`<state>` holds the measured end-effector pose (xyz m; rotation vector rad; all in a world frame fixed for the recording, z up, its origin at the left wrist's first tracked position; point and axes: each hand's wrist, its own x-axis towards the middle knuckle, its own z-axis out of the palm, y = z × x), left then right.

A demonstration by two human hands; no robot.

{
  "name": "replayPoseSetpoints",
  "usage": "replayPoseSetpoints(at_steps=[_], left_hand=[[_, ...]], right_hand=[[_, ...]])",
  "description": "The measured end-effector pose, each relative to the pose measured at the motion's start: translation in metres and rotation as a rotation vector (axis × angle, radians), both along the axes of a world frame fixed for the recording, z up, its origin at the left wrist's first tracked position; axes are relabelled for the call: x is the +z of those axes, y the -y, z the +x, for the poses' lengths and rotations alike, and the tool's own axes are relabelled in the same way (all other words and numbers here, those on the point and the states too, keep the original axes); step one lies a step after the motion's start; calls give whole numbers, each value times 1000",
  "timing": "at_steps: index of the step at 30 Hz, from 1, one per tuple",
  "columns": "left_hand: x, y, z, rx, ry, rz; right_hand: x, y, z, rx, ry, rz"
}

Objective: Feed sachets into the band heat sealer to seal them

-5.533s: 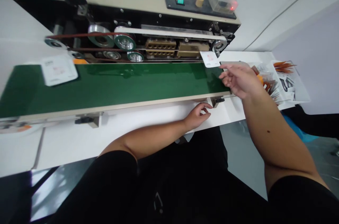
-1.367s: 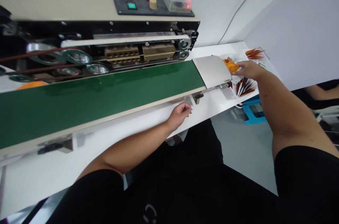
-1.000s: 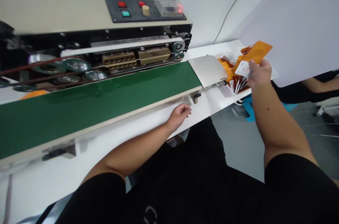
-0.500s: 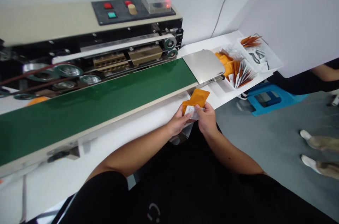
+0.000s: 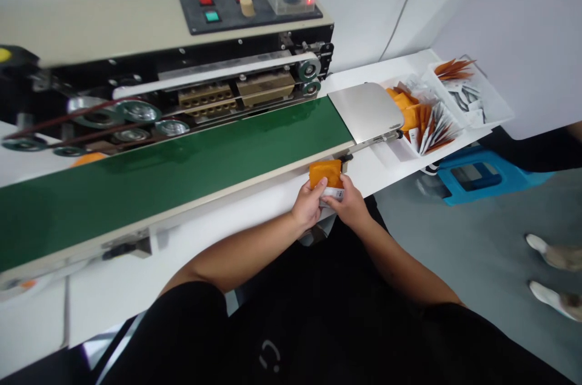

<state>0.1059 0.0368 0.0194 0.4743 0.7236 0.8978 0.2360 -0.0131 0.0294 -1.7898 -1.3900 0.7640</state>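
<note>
My left hand and my right hand meet just in front of the near edge of the green conveyor belt. Between them they pinch an orange sachet, with a white card showing at its lower edge. The fingers hide part of the card. A brushed steel chute plate lies at the belt's far end, beyond both hands. Neither hand touches the belt or plate.
A band sealer with exposed pulleys runs along the belt's far side. A white compartment tray holds several orange sachets and white cards. A blue stool stands on the floor, near another person's shoes.
The sachet and card have shifted in my hands, with the sachet now upright and squarer. My hands have drawn closer together, and the view has swung slightly.
</note>
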Motion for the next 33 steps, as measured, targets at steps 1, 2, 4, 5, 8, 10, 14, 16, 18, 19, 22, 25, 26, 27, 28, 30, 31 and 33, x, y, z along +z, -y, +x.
replayPoseSetpoints(at_steps=[1, 2, 4, 5, 8, 10, 14, 16, 18, 19, 22, 25, 26, 27, 28, 30, 31, 33], left_hand=[[1, 0, 0, -4, -6, 3], [2, 1, 0, -8, -10, 9], [3, 2, 1, -21, -4, 13], [3, 2, 1, -24, 3, 10], [0, 1, 1, -11, 1, 2], [-2, -1, 0, -4, -28, -3], [-4, -4, -3, -46, -79, -22], [-4, -4, -4, -57, -85, -19], [-4, -4, -5, -58, -87, -13], [-4, -4, -5, -58, -90, -12], [-4, -4, -5, -59, -98, -15], [-2, -4, -5, -69, -90, -13], [-1, -4, -5, -73, -89, -11], [-1, -4, -5, -75, -90, -9], [0, -4, -5, -76, -92, -8], [-1, -4, -4, -71, -93, -11], [-1, -4, -4, -67, -89, -12], [-2, -5, -5, -67, -76, -12]], right_hand=[[2, 0, 4, 21, -20, -14], [4, 0, 9, 34, -32, -29], [9, 2, 18, 28, -29, -60], [11, 3, 22, 21, -20, -77], [17, 8, 35, 18, 2, -95], [22, 10, 44, 22, 10, -53], [30, 10, 61, -65, -96, -25], [34, 10, 65, -148, -250, -58], [38, 10, 65, -219, -415, -63], [40, 9, 64, -239, -491, -55], [48, 9, 60, -234, -679, -52], [56, 10, 57, -165, -773, -85], [59, 10, 57, -143, -776, -91], [61, 10, 56, -128, -768, -88], [63, 10, 56, -120, -757, -77], [66, 9, 54, -127, -743, -35], [67, 8, 54, -139, -746, -13], [69, 7, 52, -171, -762, 26]])
